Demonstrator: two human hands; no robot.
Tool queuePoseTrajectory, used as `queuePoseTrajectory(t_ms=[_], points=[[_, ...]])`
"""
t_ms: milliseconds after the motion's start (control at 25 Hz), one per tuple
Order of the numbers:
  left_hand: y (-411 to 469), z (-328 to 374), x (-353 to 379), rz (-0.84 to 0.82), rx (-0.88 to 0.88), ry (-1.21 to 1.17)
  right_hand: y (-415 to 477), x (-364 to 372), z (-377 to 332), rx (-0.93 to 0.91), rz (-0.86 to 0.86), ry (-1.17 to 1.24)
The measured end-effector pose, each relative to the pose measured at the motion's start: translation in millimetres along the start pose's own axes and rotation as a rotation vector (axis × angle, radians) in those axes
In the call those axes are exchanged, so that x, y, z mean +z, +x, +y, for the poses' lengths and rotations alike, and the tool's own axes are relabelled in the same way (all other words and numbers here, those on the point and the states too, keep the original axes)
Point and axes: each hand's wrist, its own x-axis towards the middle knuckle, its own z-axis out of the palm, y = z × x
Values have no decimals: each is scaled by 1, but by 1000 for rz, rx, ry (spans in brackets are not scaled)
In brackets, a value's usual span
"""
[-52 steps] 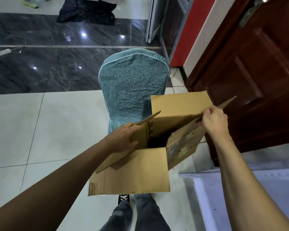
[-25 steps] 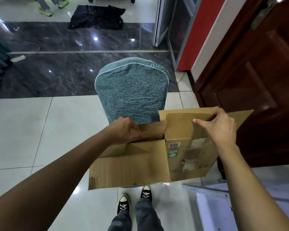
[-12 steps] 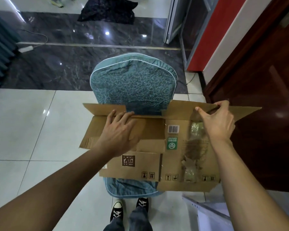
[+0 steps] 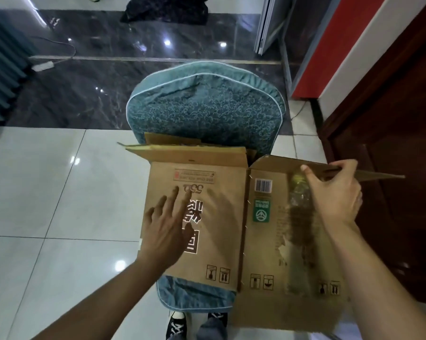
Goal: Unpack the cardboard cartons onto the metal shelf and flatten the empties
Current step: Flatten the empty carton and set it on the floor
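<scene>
From here the cardboard carton [image 4: 219, 241] reads as matt brown paperboard, and its right panel is rough where the printed skin is torn. I see a chair cover [image 4: 207, 106] of teal patterned cloth with pale piping. The pale floor tiles [image 4: 47, 192] and the dark marble strip [image 4: 108, 94] are glossy. The wooden door [image 4: 391, 143] has a lacquered shine.

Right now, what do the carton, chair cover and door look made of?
Carton: brown corrugated cardboard, matte; creased flaps, printed marks, a torn stained patch.
Chair cover: teal fabric, woven swirl pattern, pale piping, likely padded.
Door: dark red-brown wood or veneer, glossy; reflections show, which one is unclear.
</scene>
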Motion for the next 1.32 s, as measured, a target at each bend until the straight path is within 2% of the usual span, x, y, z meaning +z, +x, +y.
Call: queuePoseTrajectory(t_ms=[160, 240, 520, 640, 760, 880, 1040, 1200, 1320], points=[[36, -15, 38, -313, 13, 86, -5, 26, 8, -42, -12, 70], [42, -19, 66, -365, 4, 63, -9, 45, 14, -58, -17, 94], [42, -29, 130, -143, 5, 8, -42, 103, 46, -58, -118, 135], [42, -34, 140, -77, 8, 33, -71, 120, 52, -40, -74, 150], [42, -35, 144, -45, 8, 31, -104, 126, 63, -127, -13, 114], [42, -37, 145, -32, 13, 35, -119, 138, 81, -163, -160, 72], [41, -36, 147, -42, 7, 11, -116, 169, 84, -309, -363, -374], [21, -56, 146, 52, -17, -158, -116, 180, 88, -241, -441, -419], [-10, -86, 149, 123, -127, -229, -113, 181, 96, -188, -493, -451]])
